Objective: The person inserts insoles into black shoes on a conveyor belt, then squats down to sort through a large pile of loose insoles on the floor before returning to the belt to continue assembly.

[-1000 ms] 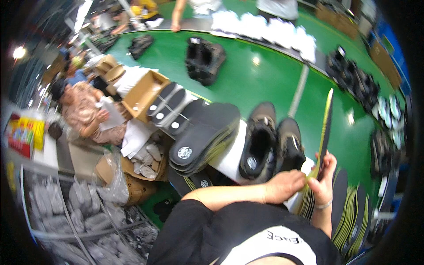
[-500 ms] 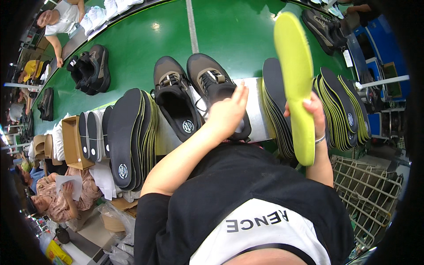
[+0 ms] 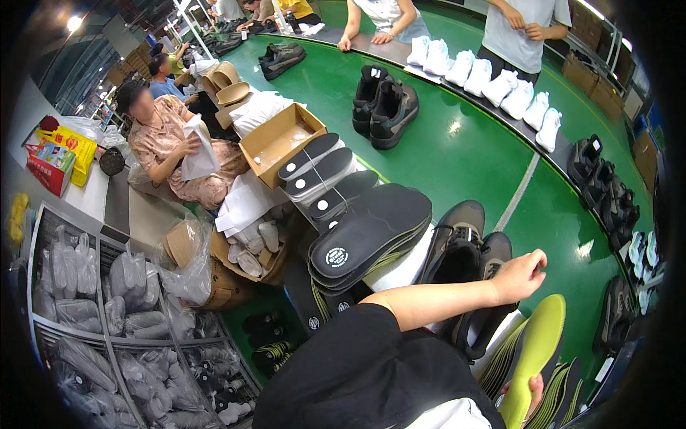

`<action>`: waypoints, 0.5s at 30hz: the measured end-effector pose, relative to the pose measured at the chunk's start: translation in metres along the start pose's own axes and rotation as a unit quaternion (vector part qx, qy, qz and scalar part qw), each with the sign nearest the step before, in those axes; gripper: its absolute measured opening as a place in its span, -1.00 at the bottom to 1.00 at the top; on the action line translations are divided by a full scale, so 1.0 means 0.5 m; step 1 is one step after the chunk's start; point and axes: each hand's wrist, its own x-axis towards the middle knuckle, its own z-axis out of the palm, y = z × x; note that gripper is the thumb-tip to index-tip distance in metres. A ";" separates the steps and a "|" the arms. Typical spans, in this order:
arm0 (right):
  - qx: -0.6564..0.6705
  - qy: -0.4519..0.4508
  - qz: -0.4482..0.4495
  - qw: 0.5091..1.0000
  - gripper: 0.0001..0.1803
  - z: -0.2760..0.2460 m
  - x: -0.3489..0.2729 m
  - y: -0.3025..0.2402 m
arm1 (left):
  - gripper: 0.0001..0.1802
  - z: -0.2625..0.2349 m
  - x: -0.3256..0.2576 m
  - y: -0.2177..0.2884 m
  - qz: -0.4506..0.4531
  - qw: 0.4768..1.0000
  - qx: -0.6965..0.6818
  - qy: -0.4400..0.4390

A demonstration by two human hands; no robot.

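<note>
My right hand (image 3: 530, 395) grips a yellow-green insole (image 3: 537, 347), standing on end near the lower right; its lower end runs toward the picture's edge. Over a pair of dark brown-and-black shoes reaches my left hand (image 3: 519, 277), fingers curled, with nothing visible in them. The left shoe (image 3: 455, 247) lies open toward me. My forearm and hand partly cover the right shoe (image 3: 496, 249). Beside the insole in my hand stand stacked black insoles with yellow-green undersides (image 3: 500, 357). Another such stack (image 3: 371, 232) lies left of the shoes.
Bundled insoles (image 3: 314, 154) and a cardboard box (image 3: 275, 132) sit farther left, near a seated person (image 3: 168, 136) holding white paper. Shoes (image 3: 386, 107) rest on the green work surface (image 3: 457, 164). White stuffed shapes (image 3: 500, 86) line its far edge. A wire rack (image 3: 107, 343) holds bagged items.
The view has swung left. My left hand has lifted off the right shoe, and its fingers have curled. My right hand still holds the yellow-green insole.
</note>
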 end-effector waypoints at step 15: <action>-0.537 -0.350 0.452 0.620 -0.76 0.013 0.002 -0.167 | -0.78 0.034 -0.070 -0.125 0.019 0.983 0.174 -0.057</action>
